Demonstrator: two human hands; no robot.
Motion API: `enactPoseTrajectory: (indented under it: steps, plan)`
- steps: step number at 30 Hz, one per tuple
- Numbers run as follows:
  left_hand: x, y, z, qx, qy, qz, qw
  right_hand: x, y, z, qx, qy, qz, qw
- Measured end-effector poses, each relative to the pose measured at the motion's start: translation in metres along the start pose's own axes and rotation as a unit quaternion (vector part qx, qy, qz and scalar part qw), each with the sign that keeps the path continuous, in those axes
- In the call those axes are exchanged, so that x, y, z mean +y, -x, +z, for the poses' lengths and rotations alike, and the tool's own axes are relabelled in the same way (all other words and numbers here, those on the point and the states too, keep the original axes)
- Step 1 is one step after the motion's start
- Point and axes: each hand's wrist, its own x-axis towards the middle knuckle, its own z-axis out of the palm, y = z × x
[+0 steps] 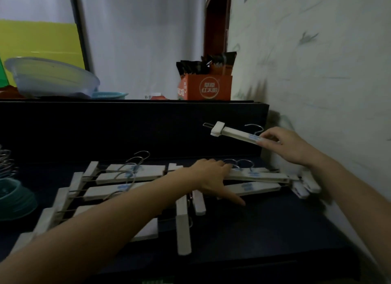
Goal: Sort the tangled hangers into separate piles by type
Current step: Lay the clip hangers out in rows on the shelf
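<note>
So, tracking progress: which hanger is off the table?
The white clip hanger in the right hand, raised by the wall; all others lie on the dark table.

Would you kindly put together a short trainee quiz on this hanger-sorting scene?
1. True or false: the right hand holds a white clip hanger raised off the table.
2. The left hand is: A gripping a hook; B resting flat on the lying hangers; C out of view.
3. What colour is the box on the back ledge?
Key: 1 true; 2 B; 3 orange.
</note>
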Motion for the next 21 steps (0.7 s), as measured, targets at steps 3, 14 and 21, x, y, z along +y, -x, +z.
enactPoseTrajectory:
  steps: [3, 14, 21]
  plan:
    - [-0.003, -0.021, 0.004, -0.050, 0.036, 0.003, 0.998, 0.005, -0.007, 0.001, -0.019, -0.003, -0.018, 1.000]
    - [0.033, 0.001, 0.017, -0.006, 0.019, 0.097, 0.995, 0.021, -0.042, 0.031, -0.202, 0.086, -0.050, 0.974]
    - [0.046, 0.022, 0.017, -0.023, 0.006, 0.109, 0.994, 0.024, -0.054, 0.063, -0.256, 0.082, -0.058, 0.961]
